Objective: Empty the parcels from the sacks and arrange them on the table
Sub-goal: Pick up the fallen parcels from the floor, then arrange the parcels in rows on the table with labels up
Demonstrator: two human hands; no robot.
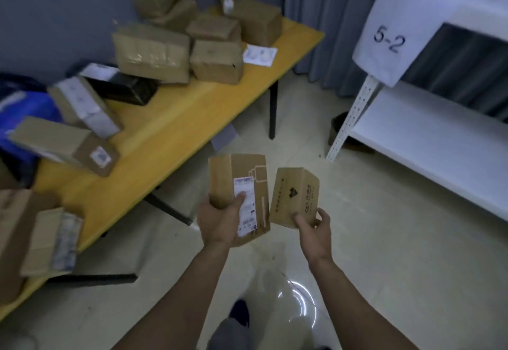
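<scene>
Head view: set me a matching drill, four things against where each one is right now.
Things:
1. box with the white label
2. box with the dark logo
3. black parcel
4. sheet marked 5-2

Places:
a. held in the right hand
b. lying on the yellow table
c. fixed to the white shelving
d. held in the left hand

Pairs: 1-d, 2-a, 3-b, 4-c.
</scene>
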